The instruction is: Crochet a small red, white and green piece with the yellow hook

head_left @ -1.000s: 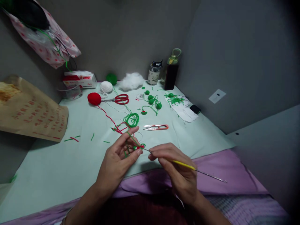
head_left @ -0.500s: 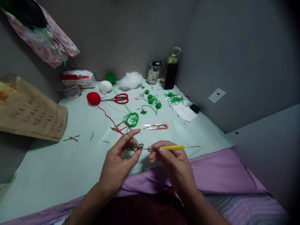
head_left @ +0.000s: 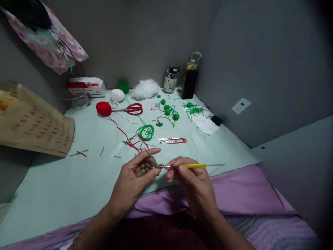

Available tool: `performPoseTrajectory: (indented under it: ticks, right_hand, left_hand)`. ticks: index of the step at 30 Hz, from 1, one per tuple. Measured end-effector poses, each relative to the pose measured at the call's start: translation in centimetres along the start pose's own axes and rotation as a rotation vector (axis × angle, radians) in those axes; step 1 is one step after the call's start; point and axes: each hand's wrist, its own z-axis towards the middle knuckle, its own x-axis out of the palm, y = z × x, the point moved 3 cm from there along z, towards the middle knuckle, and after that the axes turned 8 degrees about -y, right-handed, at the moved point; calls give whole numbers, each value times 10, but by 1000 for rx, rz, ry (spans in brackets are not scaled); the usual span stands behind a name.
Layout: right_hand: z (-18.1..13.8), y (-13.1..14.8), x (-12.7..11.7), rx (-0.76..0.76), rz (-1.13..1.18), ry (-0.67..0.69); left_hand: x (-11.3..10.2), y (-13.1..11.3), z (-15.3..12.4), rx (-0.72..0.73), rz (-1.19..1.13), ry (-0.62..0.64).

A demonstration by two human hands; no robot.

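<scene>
My left hand (head_left: 137, 173) pinches a small red, green and white crochet piece (head_left: 158, 167) between thumb and fingers. Green yarn (head_left: 150, 156) runs over its raised index finger toward the piece. In my right hand (head_left: 195, 180) is a crochet hook (head_left: 194, 166) with a yellow handle, held like a pen. The hook's thin metal tip meets the piece; whether it passes through a stitch is too small to tell. Just beyond the hands lie orange-handled thread snips (head_left: 173, 140) and a loose coil of green yarn (head_left: 145, 132).
Red-handled scissors (head_left: 134, 109) lie beside a red yarn ball (head_left: 103, 108). Behind are a white yarn ball (head_left: 117, 95), white stuffing (head_left: 146, 89), a cup (head_left: 170, 82) and a dark bottle (head_left: 189, 81). A paper bag (head_left: 47, 125) stands left; small green balls (head_left: 168, 110) lie mid-table.
Both hands have shifted slightly to the right with the crochet piece and the hook. My left index finger has come down a little, and my right hand is closer to the piece.
</scene>
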Motion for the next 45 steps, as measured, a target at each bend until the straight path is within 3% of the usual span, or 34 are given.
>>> performPoseTrajectory:
  ticks: [10,16,22,28,33,39,45]
  right_hand:
    - [6,-8,-4,4,-50,-61]
    - [5,-8,-5,-252,-303,-12]
    - [3,-3,-1,-458,-462,-81]
    - [6,-1,-7,-386,-450,-51]
    - [4,3,-13,-435,-370,-65]
    - [-3,10,-10,-550,-482,-44]
    - [-4,12,-8,-532,-494,16]
  left_hand:
    - [0,7,1,-43,-54,-11]
    - [4,11,-1,-107,-138,26]
    - [6,17,-1,-161,-190,16]
    - [6,16,-3,-171,-222,-9]
    - [3,15,-3,-161,-244,-31]
    - [3,13,0,-159,-253,-49]
    - [5,11,1,-160,-270,-46]
